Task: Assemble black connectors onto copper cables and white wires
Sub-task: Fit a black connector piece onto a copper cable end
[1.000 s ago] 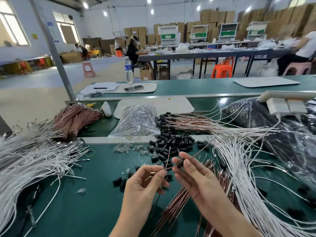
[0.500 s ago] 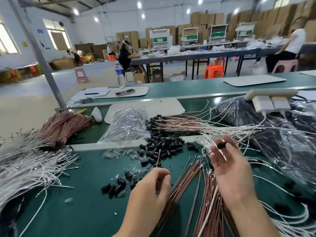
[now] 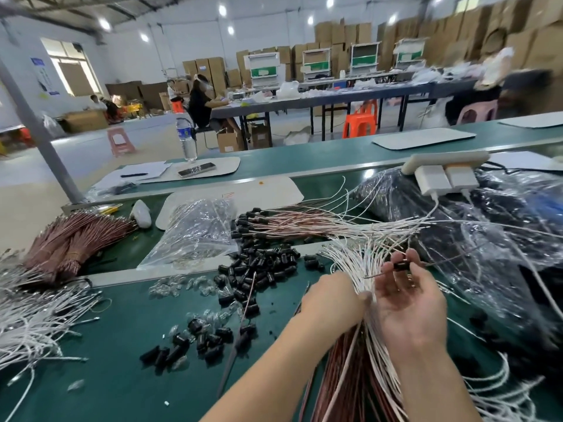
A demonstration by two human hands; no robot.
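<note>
My right hand is raised palm-up and pinches a black connector with a thin cable between thumb and fingertips. My left hand reaches into the fan of white wires right beside it, fingers closed around a wire. Below both hands lies a bundle of copper cables mixed with white wires. Loose black connectors are heaped in the middle of the green table, with a smaller group nearer to me. Finished cables with black connectors lie behind the heap.
A tied copper cable bundle and a mass of white wires lie at the left. A clear plastic bag sits behind the connectors, a large dark bag with a white power strip at right. One loose copper cable crosses the table.
My left hand has moved right from the copper cables into the white wires. My right hand still holds the connector, now turned palm-up close to the left hand. The view shifted left.
</note>
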